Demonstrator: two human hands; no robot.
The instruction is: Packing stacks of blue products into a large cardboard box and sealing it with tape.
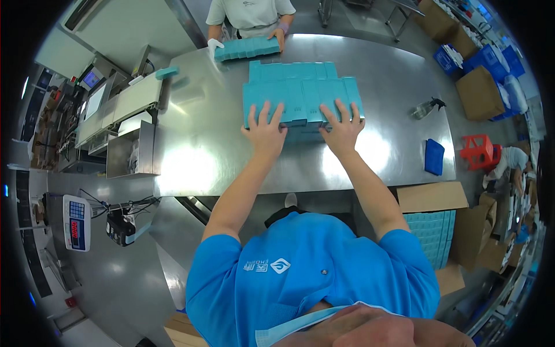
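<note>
Pressing down with both palms facing the tabletop [399, 92], the person has the left hand [266, 132] and right hand [342, 128] spread over the near end of a block of teal boxes [299, 95]. The left hand is wide open, its fingers fanned across the box tops and its thumb toward the side that faces the near edge; the right hand matches it, open and fanned, near the block's right end. Neither is closed around a single box, and whether the thumbs hook beneath the lower layer is hard to make out in the shade there. The block sits toward the far edge, roughly midway between the left and right edges, with its pieces side by side and a lower layer showing at the near side. As far as gathering goes, this group looks largely done, its rows close together though their ends do not line up. One teal bundle [245, 48] remains apart at the far edge, held between the two hands of a co-worker [251, 14], and a small teal piece [167, 73] lies near the far left corner. Beyond the near right corner, an open carton [432, 197] already contains packed teal pieces [430, 234], while the block itself is not boxed. A spray bottle [426, 108] and a blue cloth [434, 157] lie along the right edge.
</note>
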